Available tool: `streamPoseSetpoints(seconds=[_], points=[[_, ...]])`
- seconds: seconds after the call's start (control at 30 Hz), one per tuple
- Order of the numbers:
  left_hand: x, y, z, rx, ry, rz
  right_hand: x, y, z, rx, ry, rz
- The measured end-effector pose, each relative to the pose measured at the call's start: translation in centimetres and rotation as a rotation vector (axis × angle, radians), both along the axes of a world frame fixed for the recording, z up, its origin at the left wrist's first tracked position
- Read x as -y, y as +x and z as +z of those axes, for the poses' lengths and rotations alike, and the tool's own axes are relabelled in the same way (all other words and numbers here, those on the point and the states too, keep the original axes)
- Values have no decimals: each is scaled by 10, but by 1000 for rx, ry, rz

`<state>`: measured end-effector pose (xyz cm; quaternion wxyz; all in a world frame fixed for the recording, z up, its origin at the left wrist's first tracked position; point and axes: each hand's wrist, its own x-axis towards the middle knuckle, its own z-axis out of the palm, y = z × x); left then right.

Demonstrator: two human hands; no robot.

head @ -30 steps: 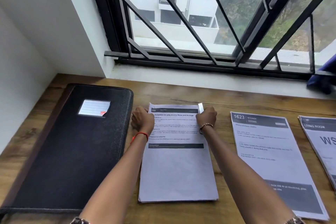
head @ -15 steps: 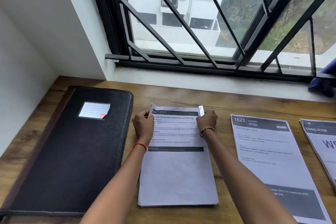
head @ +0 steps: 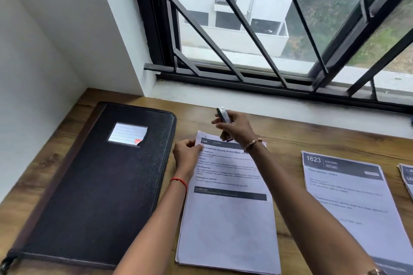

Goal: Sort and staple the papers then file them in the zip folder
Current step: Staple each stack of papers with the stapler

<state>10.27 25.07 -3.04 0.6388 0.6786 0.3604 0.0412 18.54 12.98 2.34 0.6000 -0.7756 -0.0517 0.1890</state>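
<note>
A stack of printed papers (head: pixel 228 225) lies in the middle of the wooden desk. My left hand (head: pixel 186 157) pinches its top left corner. My right hand (head: pixel 234 127) hovers above the top edge of the stack, shut on a small silver and black stapler (head: pixel 223 115) that points up and left. A closed black zip folder (head: pixel 98 185) with a lined label window lies flat to the left of the stack.
A second paper stack headed 1623 KITCHEN (head: pixel 348 203) lies to the right, and the edge of a third stack (head: pixel 406 176) shows at the far right. A white wall (head: pixel 33 96) closes the left side; a white sill and barred window (head: pixel 268 56) run along the back.
My right hand left the stack's top right corner and rose toward the top left with the stapler. My left hand stayed at the top left corner. The view moved closer.
</note>
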Motion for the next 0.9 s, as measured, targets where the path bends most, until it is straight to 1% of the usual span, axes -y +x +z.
streamPoseSetpoints(seconds=[0.07,0.17,0.27,0.4,0.73,0.8,0.83,0.9], points=[[4,-4,0,30,90,9,-12,-1,-11,31,-63,62],[10,-9,-1,86,251,19,-22,-4,-25,52,-133,94],[14,-9,-1,108,340,49,-25,-7,-36,35,-177,121],[18,-9,-1,88,371,69,-27,-7,-38,39,-195,124],[18,-7,-5,62,376,57,-30,1,-42,17,-223,174],[18,-7,-4,67,383,55,-30,2,-42,2,-192,153],[18,-7,-4,77,380,51,-31,2,-41,-17,-143,111],[16,-6,-4,89,346,53,-32,5,-38,-147,57,-5]])
